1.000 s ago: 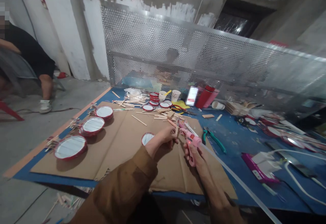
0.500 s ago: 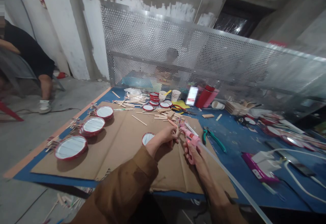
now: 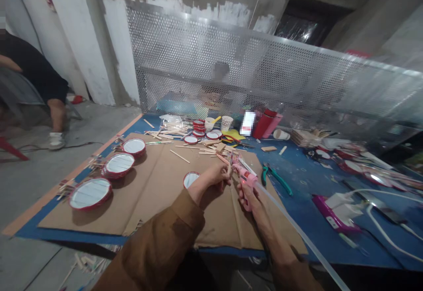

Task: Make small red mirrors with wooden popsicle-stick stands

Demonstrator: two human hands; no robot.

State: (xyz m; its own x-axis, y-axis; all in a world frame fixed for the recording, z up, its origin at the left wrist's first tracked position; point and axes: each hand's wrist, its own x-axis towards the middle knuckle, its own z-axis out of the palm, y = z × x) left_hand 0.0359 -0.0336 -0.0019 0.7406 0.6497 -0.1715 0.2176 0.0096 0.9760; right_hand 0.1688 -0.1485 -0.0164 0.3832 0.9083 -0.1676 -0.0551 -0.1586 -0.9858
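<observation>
My right hand (image 3: 249,197) is closed round the grip of a pink hot glue gun (image 3: 248,179). A long clear glue stick (image 3: 291,220) trails out of its back end. Pinched in my left hand (image 3: 218,177) is a small wooden stick (image 3: 229,166), held close by the gun's nozzle; the exact contact is too small to tell. Partly behind my left wrist lies a round, red-rimmed white piece (image 3: 191,179). Beyond the hands, loose wooden sticks (image 3: 211,151) are heaped on the cardboard (image 3: 158,185).
Three red-rimmed drum-like pieces (image 3: 90,192) with wooden sticks line the cardboard's left side. Teal pliers (image 3: 277,180) lie right of the glue gun. A purple power strip (image 3: 333,216) with white chargers sits at right. Cups (image 3: 226,123) and a red bottle (image 3: 264,124) stand before a perforated metal screen (image 3: 191,61).
The view has shifted slightly, so the scene sits a little further left. Both hands keep nearly the same pose, with the wooden stick still beside the glue gun's nozzle.
</observation>
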